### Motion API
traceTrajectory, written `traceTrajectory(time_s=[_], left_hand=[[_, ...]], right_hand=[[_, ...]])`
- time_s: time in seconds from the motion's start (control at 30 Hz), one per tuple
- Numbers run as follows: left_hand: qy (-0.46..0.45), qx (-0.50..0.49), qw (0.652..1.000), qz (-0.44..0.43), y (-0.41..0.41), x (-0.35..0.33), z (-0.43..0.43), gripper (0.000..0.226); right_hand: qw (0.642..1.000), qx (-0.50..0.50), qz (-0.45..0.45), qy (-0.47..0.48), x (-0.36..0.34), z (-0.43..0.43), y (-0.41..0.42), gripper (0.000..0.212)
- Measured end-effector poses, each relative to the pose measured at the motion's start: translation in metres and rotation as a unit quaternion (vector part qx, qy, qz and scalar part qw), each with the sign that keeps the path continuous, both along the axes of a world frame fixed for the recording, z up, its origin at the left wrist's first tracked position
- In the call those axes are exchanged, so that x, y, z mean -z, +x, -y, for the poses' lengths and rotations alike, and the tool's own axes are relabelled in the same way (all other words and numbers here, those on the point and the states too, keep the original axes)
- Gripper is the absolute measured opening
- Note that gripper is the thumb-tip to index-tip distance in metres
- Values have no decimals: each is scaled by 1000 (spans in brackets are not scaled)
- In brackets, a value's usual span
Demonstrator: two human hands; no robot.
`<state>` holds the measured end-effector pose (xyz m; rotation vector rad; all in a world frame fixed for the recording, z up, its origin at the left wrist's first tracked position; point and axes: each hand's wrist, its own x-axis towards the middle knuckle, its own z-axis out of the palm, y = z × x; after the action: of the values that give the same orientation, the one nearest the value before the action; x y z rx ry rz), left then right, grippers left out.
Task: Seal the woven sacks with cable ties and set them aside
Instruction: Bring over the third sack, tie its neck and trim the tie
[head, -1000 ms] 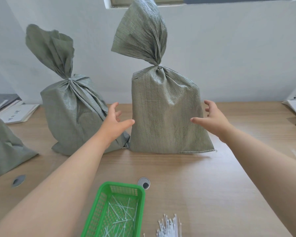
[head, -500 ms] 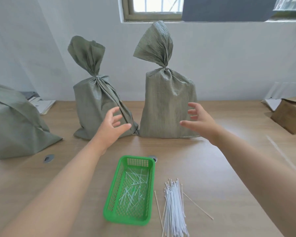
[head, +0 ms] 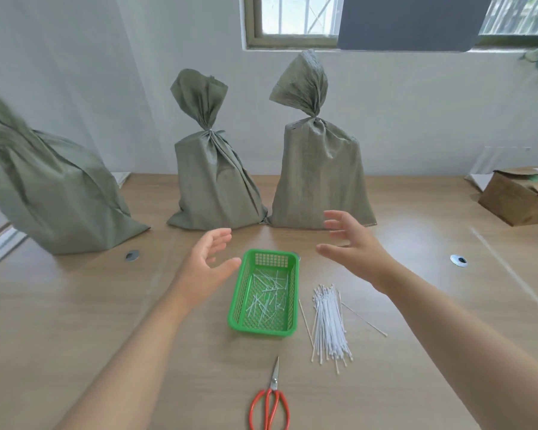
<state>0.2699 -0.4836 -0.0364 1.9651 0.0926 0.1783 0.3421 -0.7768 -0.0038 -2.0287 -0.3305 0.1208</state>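
Both hands empty, raised over the table, palms facing each other. Left hand spread wide, fingers loosely bent, thumb out toward the basket's far-left corner; it holds nothing. Right hand also wide, fingers splayed, nothing in it; it overlaps the right sack's lower corner in view but does not touch it. Three grey-green woven sacks stand at the back of the table by the wall. Right sack upright, neck cinched, top fanned out. Middle sack just beside it, bases touching or nearly so (can't tell which), neck also cinched. Left sack well apart at the left edge, leaning, blurred. Ties on the necks too small to make out. Green basket sits between the hands and nearer the camera, holding short white offcuts. Loose bundle of white cable ties just right of the basket, a few strays beside it. Red-handled scissors near the front edge, blades closed, tip toward the basket. Cardboard box far right, flap open. Window above the sacks.
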Motion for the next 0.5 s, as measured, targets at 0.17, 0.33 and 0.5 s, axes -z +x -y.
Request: traceTrajectory(time_s=[0.17, 0.33, 0.5], left_hand=[[-3, -22, 1000, 3, -45, 10, -1, 58], [-9, -37, 999, 24, -74, 8, -13, 63], [-25, -45, 998, 41, -96, 6, -52, 65]], right_hand=[[999, -42, 18, -7, 15, -18, -29, 63], [998, -56, 15, 11, 21, -48, -54, 60], [997, -60, 7, 40, 21, -105, -81, 59]])
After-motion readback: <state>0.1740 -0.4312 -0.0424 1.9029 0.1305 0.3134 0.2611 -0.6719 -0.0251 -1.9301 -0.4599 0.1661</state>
